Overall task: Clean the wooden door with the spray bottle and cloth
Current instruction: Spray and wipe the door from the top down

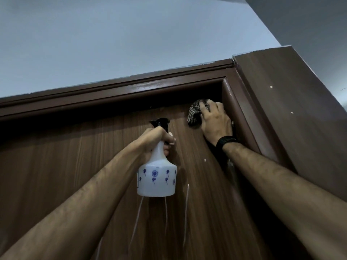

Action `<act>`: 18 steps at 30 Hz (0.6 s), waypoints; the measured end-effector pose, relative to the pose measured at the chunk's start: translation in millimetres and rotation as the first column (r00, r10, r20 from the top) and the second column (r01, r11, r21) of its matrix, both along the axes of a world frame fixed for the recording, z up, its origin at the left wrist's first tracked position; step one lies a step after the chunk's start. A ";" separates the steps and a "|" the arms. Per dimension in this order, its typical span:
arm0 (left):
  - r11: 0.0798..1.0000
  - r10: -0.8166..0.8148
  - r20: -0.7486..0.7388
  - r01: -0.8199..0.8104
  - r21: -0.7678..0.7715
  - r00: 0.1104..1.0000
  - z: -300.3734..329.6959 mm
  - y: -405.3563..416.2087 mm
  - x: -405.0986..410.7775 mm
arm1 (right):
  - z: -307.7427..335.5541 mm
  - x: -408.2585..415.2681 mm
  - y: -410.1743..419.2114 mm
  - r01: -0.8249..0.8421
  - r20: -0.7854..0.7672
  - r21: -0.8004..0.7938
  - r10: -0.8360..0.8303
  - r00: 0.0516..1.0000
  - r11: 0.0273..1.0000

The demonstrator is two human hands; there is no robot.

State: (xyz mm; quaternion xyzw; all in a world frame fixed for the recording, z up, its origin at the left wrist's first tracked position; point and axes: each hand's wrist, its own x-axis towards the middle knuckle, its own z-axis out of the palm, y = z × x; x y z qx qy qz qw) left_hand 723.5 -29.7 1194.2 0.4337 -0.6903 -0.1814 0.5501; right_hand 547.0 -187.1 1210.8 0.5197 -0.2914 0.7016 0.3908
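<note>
The dark wooden door (65, 166) fills the lower view. My left hand (155, 139) grips the neck of a white spray bottle (156, 177) with blue flower prints and a black nozzle, held up close to the door. My right hand (216, 122) presses a checked cloth (195, 113) against the door's top right corner; a black band sits on that wrist. Thin runs of liquid (185, 212) streak down the door below the bottle.
A glossy brown door frame (150, 85) runs along the top and down the right side. A brown side panel (291, 119) stands to the right. Pale blue wall (112, 44) rises above the frame.
</note>
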 end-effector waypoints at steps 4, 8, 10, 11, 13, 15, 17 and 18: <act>0.996 -0.086 -0.033 0.086 0.008 0.996 -26.4 5.1 -2.3 | -49.4 2.3 9.1 -0.008 -0.037 0.016 0.009 0.999 1.000; 0.992 -0.125 -0.076 0.127 0.021 0.989 -69.1 15.8 -12.2 | -125.0 4.4 6.9 0.006 0.003 0.022 -0.007 1.000 1.000; 0.989 -0.137 -0.086 0.141 0.052 0.987 -93.0 18.4 -19.7 | -149.4 3.7 5.7 0.004 0.043 0.050 -0.006 0.999 0.999; 0.987 -0.137 -0.081 0.143 0.071 0.987 -103.5 18.4 -23.1 | -153.4 3.5 6.1 0.000 0.059 0.066 -0.004 0.998 0.998; 0.983 -0.134 -0.074 0.142 0.113 0.988 -122.8 16.9 -29.5 | -146.9 3.4 10.0 -0.012 0.094 0.114 0.002 0.996 0.993; 0.976 -0.144 -0.101 0.158 0.148 0.984 -137.8 13.9 -34.1 | -126.9 3.4 17.6 -0.063 0.129 0.165 0.042 0.991 0.984; 0.975 -0.116 -0.132 0.138 0.172 0.984 -149.1 9.4 -35.6 | -110.0 3.3 22.8 -0.110 0.153 0.209 0.079 0.985 0.972; 0.978 -0.083 -0.143 0.108 0.178 0.986 -153.6 6.7 -35.2 | -107.4 3.4 23.5 -0.114 0.154 0.215 0.081 0.985 0.970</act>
